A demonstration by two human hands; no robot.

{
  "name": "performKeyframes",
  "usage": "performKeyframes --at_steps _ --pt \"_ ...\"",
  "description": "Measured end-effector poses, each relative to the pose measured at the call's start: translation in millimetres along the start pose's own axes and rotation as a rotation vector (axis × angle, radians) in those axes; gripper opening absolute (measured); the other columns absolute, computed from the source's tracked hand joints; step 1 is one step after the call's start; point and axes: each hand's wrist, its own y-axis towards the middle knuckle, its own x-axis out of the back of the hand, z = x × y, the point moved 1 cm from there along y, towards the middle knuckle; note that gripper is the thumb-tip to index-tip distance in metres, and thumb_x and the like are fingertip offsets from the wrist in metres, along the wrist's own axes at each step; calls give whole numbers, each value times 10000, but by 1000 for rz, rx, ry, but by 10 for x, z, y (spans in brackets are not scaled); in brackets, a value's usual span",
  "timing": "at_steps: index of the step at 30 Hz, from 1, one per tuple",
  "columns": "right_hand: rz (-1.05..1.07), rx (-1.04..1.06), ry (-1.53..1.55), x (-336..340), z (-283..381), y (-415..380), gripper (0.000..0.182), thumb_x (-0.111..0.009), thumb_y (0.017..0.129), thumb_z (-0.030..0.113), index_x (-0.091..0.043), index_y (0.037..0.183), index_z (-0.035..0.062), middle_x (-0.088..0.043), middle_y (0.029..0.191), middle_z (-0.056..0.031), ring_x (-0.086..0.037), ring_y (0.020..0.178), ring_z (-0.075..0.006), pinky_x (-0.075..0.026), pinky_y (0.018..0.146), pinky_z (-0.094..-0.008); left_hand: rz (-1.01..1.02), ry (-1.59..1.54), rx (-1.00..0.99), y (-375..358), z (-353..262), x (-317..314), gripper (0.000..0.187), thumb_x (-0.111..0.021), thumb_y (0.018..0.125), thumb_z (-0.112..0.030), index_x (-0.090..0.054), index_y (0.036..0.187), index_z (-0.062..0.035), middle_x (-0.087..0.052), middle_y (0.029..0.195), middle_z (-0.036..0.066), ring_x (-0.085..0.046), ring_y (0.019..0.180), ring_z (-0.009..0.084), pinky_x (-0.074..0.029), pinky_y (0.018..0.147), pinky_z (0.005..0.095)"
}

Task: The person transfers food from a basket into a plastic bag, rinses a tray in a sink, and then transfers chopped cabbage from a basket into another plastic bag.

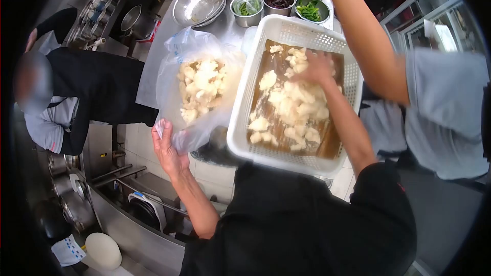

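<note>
Cauliflower (299, 103) at the Kitchen Worktop (156, 71)

The left hand (171, 148) pinched the edge of a clear plastic bag (199, 140) of florets. The right hand (314, 67) was over more in a white perforated basket (302, 28) (blur hid whether its fingers gripped any). Beyond, metal bowls (248, 20) crowded the steel surface; off to the side, a co-worker (97, 84) stood above pale tiles (138, 145).

Counted one white basket (302, 30), one plastic bag (204, 135), two metal bowls (192, 2); tallied perhaps eight food containers (249, 20), partly hidden at rear.
</note>
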Motion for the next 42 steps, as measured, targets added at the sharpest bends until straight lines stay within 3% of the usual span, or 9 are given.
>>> performKeyframes --at_steps 5,6,13,17,20,25,35,38,42 --pt "85 45 59 37 301 -242 953 -849 451 524 -524 1282 189 -377 1343 -172 -319 1241 -421 -412 943 -571 95 -201 170 45 59 -10 385 -552 859 -39 -495 1240 -58 -560 1111 86 -584 886 171 -527 727 330" --pt "-73 16 145 -47 337 -283 888 -855 475 499 -553 1257 205 -403 1323 -139 -313 1246 -411 -415 936 -574 142 -259 207 60 96 71 395 -548 864 -40 -485 1254 -54 -558 1117 102 -591 876 181 -531 730 327" --pt "226 133 3 38 349 -182 693 -807 561 458 -621 1197 259 -439 1344 -88 -271 1292 -438 -409 990 -534 350 -537 614 -88 74 138 407 -543 874 -40 -469 1274 -54 -549 1178 123 -561 1018 267 -488 861 340" --pt "295 269 -26 57 265 -71 724 -785 557 461 -618 1206 189 -502 1301 -107 -272 1297 -450 -367 1056 -479 293 -574 575 -162 -73 133 397 -534 874 -60 -459 1241 71 -549 1204 190 -549 1092 311 -471 917 370" --pt "234 347 -58 182 109 -89 881 -773 472 630 -621 1193 147 -528 1264 -125 -341 1275 -394 -366 1034 -479 153 -574 513 -147 43 314 395 -505 896 -78 -426 1226 125 -562 1168 253 -593 1013 317 -447 976 426" --pt "287 577 -204 229 109 -69 1005 -713 415 763 -619 1187 128 -522 1274 -127 -388 1265 -314 -217 1076 -558 86 -560 534 -287 223 615 348 -537 852 -63 -507 1153 109 -594 1125 220 -578 1030 311 -452 955 423" --pt "478 544 -410 256 563 94 976 -717 417 768 -677 952 -48 -668 994 -176 -614 1014 -311 -287 1064 -442 299 -780 806 -374 337 415 299 -535 867 -83 -550 1128 63 -642 1062 177 -631 957 285 -504 889 402" --pt "516 578 -425 133 551 138 997 -697 426 795 -676 952 -52 -675 982 -170 -625 993 -306 -314 1036 -442 243 -625 673 -232 295 457 275 -565 858 -102 -557 1119 -15 -618 1063 88 -593 966 202 -502 819 388" --pt "514 626 -438 252 583 35 990 -682 432 822 -679 910 -44 -671 961 -170 -619 1002 -295 -346 978 -470 62 -505 396 -270 91 330 207 -558 877 -99 -581 1066 -18 -628 981 94 -606 945 234 -477 886 425"
